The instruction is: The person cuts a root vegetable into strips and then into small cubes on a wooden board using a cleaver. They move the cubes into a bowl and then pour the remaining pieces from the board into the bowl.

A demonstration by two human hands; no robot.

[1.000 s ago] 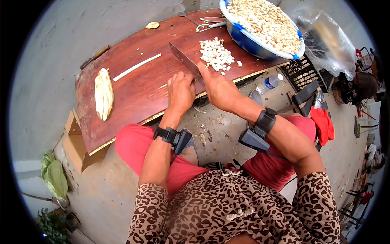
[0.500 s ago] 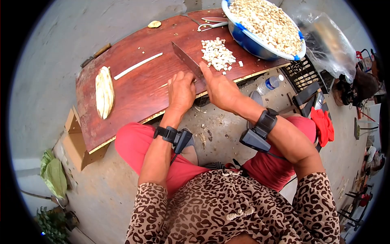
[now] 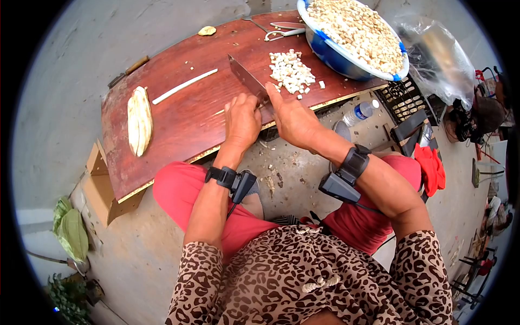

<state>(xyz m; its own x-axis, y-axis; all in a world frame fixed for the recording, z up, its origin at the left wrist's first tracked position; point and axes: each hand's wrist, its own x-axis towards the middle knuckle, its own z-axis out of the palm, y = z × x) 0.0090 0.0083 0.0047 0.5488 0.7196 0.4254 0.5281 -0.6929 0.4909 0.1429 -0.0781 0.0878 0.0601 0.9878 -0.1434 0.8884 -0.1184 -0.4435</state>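
Observation:
My right hand point(image 3: 297, 123) is closed round a broad-bladed kitchen knife point(image 3: 245, 76), index finger along the blade, which points away over the red-brown board point(image 3: 179, 119). Left of the blade, my left hand point(image 3: 242, 120) rests at the near edge with fingers curled; what they hold, if anything, is hidden. Just beyond the knife lies a heap of small pale diced cubes point(image 3: 291, 71). A long white strip point(image 3: 185, 86) lies to the left. Farther left is a peeled pale vegetable point(image 3: 140, 122), seemingly cut lengthwise.
A blue-and-white basin point(image 3: 338, 54) heaped with diced pieces stands at the back right, beside a white-handled peeler point(image 3: 284, 33). A wooden-handled tool point(image 3: 129, 71) lies at the far left edge. On the floor are a plastic bottle point(image 3: 361, 112), a black crate point(image 3: 405, 97) and a cardboard box point(image 3: 103, 184).
Almost nothing differs. Both hands and the knife keep nearly the same place at the near edge; the whole view has shifted very slightly.

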